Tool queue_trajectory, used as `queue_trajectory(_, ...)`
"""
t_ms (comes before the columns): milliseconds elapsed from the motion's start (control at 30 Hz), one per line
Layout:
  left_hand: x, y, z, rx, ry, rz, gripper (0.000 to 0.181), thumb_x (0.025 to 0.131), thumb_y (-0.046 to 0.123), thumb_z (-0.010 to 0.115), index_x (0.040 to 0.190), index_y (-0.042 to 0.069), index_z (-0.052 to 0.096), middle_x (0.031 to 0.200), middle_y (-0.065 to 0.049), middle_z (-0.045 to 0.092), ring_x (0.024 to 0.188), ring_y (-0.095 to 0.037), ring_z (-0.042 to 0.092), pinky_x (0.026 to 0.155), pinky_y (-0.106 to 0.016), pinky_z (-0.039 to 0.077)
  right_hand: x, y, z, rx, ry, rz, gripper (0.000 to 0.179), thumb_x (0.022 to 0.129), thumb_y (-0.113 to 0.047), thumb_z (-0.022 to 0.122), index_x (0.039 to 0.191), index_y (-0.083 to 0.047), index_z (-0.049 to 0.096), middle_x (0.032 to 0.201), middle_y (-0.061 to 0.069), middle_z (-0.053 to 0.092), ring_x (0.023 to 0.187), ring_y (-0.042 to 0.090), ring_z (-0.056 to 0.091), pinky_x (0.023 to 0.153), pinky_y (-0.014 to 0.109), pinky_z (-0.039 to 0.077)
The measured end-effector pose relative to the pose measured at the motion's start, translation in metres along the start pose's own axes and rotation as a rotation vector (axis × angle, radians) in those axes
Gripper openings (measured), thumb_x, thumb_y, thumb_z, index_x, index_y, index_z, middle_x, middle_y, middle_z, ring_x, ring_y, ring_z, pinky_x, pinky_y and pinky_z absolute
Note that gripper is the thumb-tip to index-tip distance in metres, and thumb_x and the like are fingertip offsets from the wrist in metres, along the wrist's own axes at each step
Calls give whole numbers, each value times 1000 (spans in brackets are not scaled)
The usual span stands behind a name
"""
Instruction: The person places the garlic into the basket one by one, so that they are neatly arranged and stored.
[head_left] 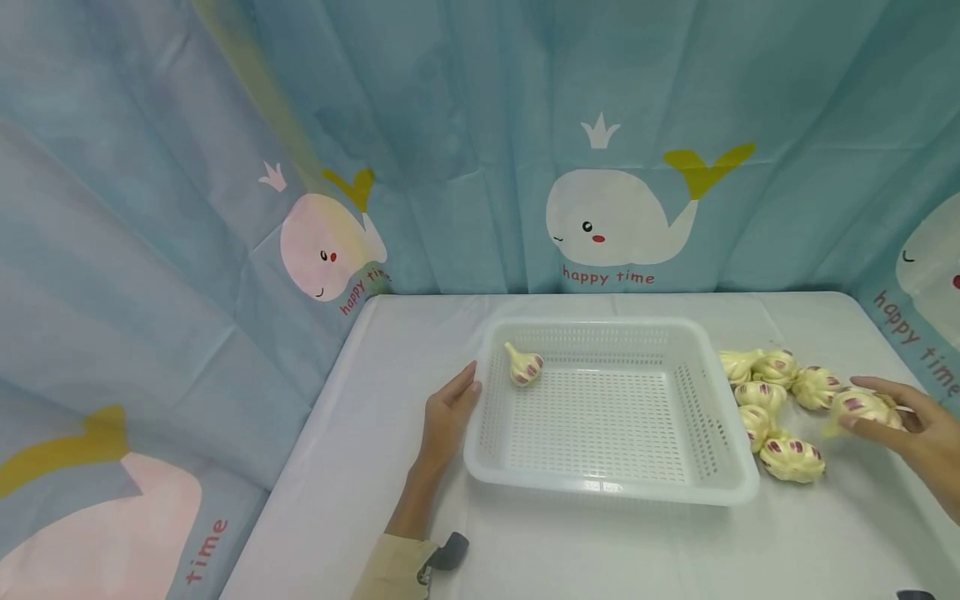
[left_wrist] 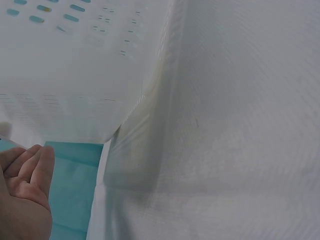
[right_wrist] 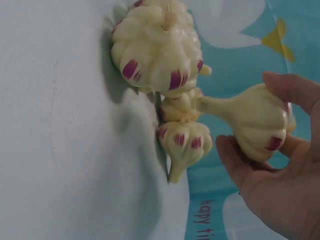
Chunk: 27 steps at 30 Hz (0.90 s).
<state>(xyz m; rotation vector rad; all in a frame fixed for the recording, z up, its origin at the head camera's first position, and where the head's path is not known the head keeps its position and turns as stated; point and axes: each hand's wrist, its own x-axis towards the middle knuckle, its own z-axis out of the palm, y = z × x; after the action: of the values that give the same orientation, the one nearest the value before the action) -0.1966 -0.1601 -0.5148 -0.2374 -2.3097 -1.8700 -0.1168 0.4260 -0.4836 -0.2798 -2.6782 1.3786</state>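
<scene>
A white plastic basket [head_left: 600,492] with slotted walls stands on the table, one garlic bulb [head_left: 524,367] lying in its far left corner. At the basket's left rim is my left hand [head_left: 447,421], fingertips right at the edge; the left wrist view shows its fingers [left_wrist: 41,167] together and fairly straight beside the basket wall [left_wrist: 75,120]. My right hand [head_left: 911,425] grips another garlic bulb [right_wrist: 255,122], cream with purple patches, between thumb and fingers, its stem pointing away from the palm. It is just right of a cluster of garlic bulbs [head_left: 761,393].
Several bulbs of the cluster lie close along the basket's right side, the nearest garlic bulb [head_left: 792,459] at its near right corner. A white cloth covers the table [head_left: 360,450]. Blue curtains [head_left: 480,150] with whale prints hang behind and at both sides.
</scene>
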Motion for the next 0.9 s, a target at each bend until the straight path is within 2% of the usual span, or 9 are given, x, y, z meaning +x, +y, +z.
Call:
queue_trajectory(67, 0, 0, 0, -6, -1, 2, 48, 110, 29, 60, 152, 7, 56, 159, -5, 53, 150, -22, 47, 117, -30, 46, 1, -2, 1, -14, 9, 10, 70, 105, -31, 70, 163, -44, 32, 134, -41, 28, 102, -17, 27, 127, 28, 28)
queue_trajectory(133, 0, 0, 0, -6, -2, 2, 48, 110, 30, 60, 153, 7, 55, 159, -5, 53, 150, -21, 47, 117, -30, 46, 1, -5, 2, -24, 22, 40, 66, 104, -36, 70, 159, -45, 34, 136, -37, 32, 109, -11, 33, 131, 61, 24)
queue_trajectory(267, 0, -1, 0, 4, -2, -4, 49, 110, 33, 60, 153, 9, 56, 159, -2, 53, 150, -19, 47, 118, -30, 45, 3, -11, 5, -24, 37, 82, 62, 102, -39, 73, 145, -50, 30, 127, -22, 40, 105, -9, 38, 128, 68, 25)
queue_trajectory(367, 0, -1, -1, 12, 4, -8, 49, 109, 34, 61, 152, 11, 58, 158, 0, 54, 149, -17, 48, 119, -31, 45, 3, -15, 9, -39, 48, 98, 66, 102, -42, 73, 148, -47, 26, 140, 6, 48, 109, 0, 40, 125, 68, 29)
queue_trajectory(500, 1, -2, -1, 16, 10, -16, 48, 109, 35, 62, 151, 13, 59, 157, 1, 55, 149, -17, 48, 119, -31, 45, 3, -21, 12, -34, 50, 63, 82, 105, -39, 68, 169, -27, 19, 174, 29, 13, 142, 31, 33, 120, 82, 19)
queue_trajectory(567, 1, -2, -1, 14, 12, -20, 47, 109, 35, 63, 151, 14, 59, 157, 1, 55, 149, -17, 49, 118, -31, 45, 1, -23, 14, -16, 58, 31, 84, 106, -34, 68, 171, -23, 17, 177, 16, 17, 149, 26, 34, 125, 77, 17)
queue_trajectory(667, 1, -1, -1, 14, 14, -23, 47, 109, 34, 63, 151, 14, 59, 157, 1, 56, 149, -17, 49, 118, -30, 46, 0, -24, 17, 27, 84, 0, 74, 104, -29, 72, 163, -39, 29, 160, -13, 41, 136, -3, 40, 135, 37, 22)
queue_trajectory(800, 0, 0, 0, 17, 13, -32, 48, 109, 34, 62, 152, 13, 58, 158, 0, 55, 149, -18, 48, 118, -31, 46, 1, -30, 19, 68, 109, -27, 61, 101, -22, 75, 140, -48, 37, 129, -32, 40, 121, -17, 39, 100, -5, 38)
queue_trajectory(900, 0, 0, 0, 17, 10, -36, 49, 109, 34, 61, 152, 13, 57, 158, 0, 54, 150, -19, 48, 118, -32, 46, 3, -35, 21, 69, 124, -59, 61, 100, -19, 76, 146, -40, 43, 136, -26, 43, 111, -18, 41, 84, -7, 42)
